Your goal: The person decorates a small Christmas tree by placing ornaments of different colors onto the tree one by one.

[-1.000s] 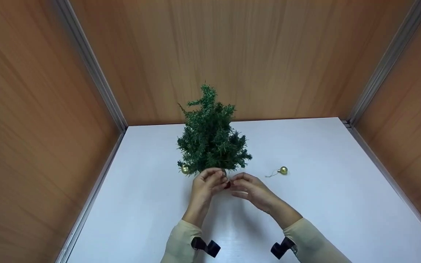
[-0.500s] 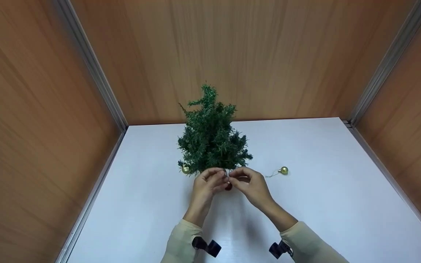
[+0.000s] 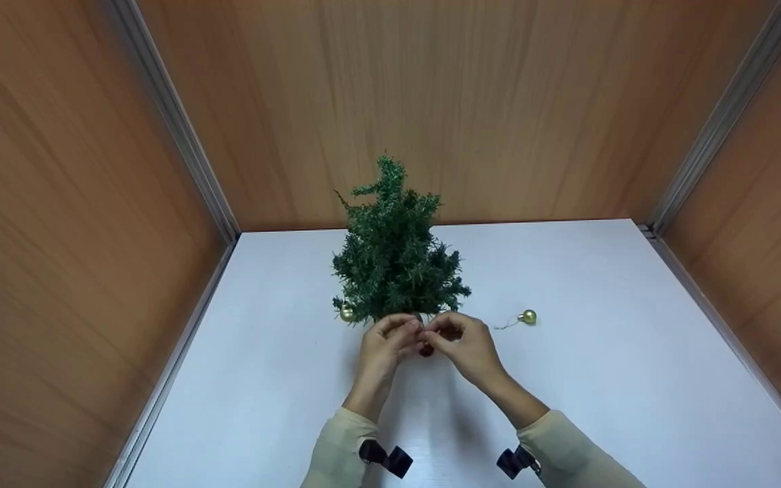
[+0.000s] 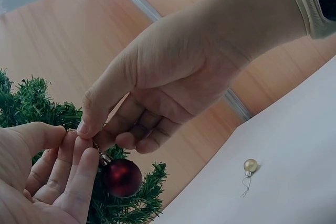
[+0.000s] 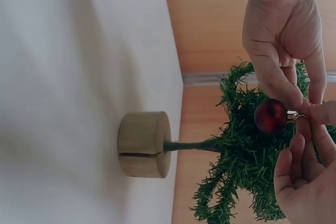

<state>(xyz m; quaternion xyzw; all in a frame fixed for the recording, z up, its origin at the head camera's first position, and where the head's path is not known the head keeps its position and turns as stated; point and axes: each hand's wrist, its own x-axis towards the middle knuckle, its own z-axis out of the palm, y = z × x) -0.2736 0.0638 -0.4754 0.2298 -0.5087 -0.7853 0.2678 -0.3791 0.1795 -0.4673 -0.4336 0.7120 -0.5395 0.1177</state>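
A small artificial Christmas tree (image 3: 401,261) stands on the white table. At its lower front a dark red Christmas bauble (image 4: 122,178) with a gold cap (image 5: 292,115) hangs from a thin cord. My left hand (image 3: 380,349) pinches the cord above the cap between thumb and forefinger. From the other side my right hand (image 3: 470,349) also pinches it, thumb and forefinger meeting the left fingertips. The cord is mostly hidden by the fingers. In both wrist views the bauble overlaps the green branches.
A gold bauble (image 3: 346,313) hangs at the tree's lower left. Another gold bauble (image 3: 529,317) with a loose string lies on the table to the right. The tree's round wooden base (image 5: 144,145) rests on the table. Wood-grain panels (image 3: 445,108) enclose the back and sides.
My right hand has moved in against the left fingertips, its thumb and forefinger closing on the cord. The red bauble hangs slightly lower and shows more; the left hand has barely moved.
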